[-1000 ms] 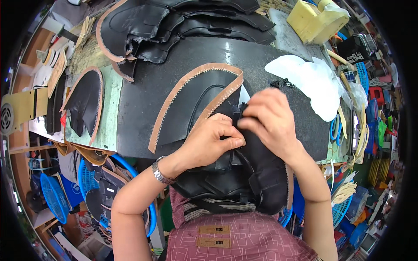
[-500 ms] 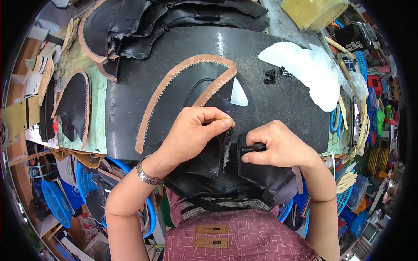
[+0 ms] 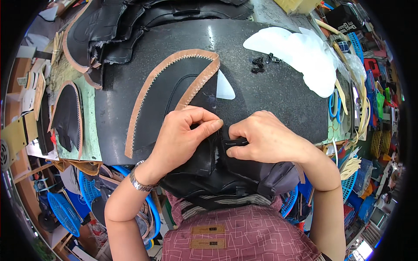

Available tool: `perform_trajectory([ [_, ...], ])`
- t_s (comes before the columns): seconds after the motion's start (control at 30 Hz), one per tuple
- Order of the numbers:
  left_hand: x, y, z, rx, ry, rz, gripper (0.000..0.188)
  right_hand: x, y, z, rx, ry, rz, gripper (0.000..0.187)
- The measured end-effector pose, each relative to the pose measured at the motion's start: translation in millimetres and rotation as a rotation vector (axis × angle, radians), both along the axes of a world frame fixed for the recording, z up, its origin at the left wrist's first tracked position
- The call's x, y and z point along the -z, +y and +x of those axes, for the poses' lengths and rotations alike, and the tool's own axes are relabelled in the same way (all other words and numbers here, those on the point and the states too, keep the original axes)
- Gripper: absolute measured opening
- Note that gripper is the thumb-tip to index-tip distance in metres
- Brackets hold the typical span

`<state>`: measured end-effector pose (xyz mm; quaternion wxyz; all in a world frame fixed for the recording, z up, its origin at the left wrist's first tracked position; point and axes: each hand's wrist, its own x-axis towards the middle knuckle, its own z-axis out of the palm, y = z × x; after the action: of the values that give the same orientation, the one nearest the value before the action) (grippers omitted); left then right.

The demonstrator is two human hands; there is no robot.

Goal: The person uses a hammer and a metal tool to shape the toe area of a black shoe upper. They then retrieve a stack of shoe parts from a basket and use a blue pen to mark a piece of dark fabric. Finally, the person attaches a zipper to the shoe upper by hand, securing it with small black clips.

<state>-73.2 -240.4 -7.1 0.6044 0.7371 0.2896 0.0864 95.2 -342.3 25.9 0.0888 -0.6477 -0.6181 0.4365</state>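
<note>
A black leather shoe upper (image 3: 176,82) lies on the dark work surface, its curved rim bound in tan edging with pale zigzag stitches. My left hand (image 3: 185,135) is closed in a thumb-and-finger pinch at the upper's black edge; what sits between the fingertips is too small to make out. Just to its right, my right hand (image 3: 265,137) grips a folded black strap (image 3: 235,142) between thumb and curled fingers. More black leather (image 3: 204,180) spreads beneath both hands towards my lap. A white triangular piece (image 3: 225,87) shows beside the stitched tip.
Small black buckles (image 3: 258,64) lie beyond my hands, near white curved sheets (image 3: 296,54). Blue-handled scissors (image 3: 334,106) are at the right edge. Stacked black uppers (image 3: 117,26) stand at the back, another upper (image 3: 67,115) at left. Blue baskets (image 3: 64,213) sit below.
The whole view has shifted slightly. My right hand has come closer to my left, bringing the black strap with it. The left hand keeps its pinch.
</note>
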Motion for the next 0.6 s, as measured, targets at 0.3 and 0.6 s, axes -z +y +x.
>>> perform_trajectory([
  [0.3,-0.5,1.3,0.4,0.062,-0.013,0.109,0.013,7.4,-3.8,0.0,0.033,-0.03,0.071,0.024],
  [0.6,-2.7,1.8,4.1,0.03,0.053,0.115,0.014,43.9,-24.2,-23.5,-0.045,-0.468,1.142,0.034],
])
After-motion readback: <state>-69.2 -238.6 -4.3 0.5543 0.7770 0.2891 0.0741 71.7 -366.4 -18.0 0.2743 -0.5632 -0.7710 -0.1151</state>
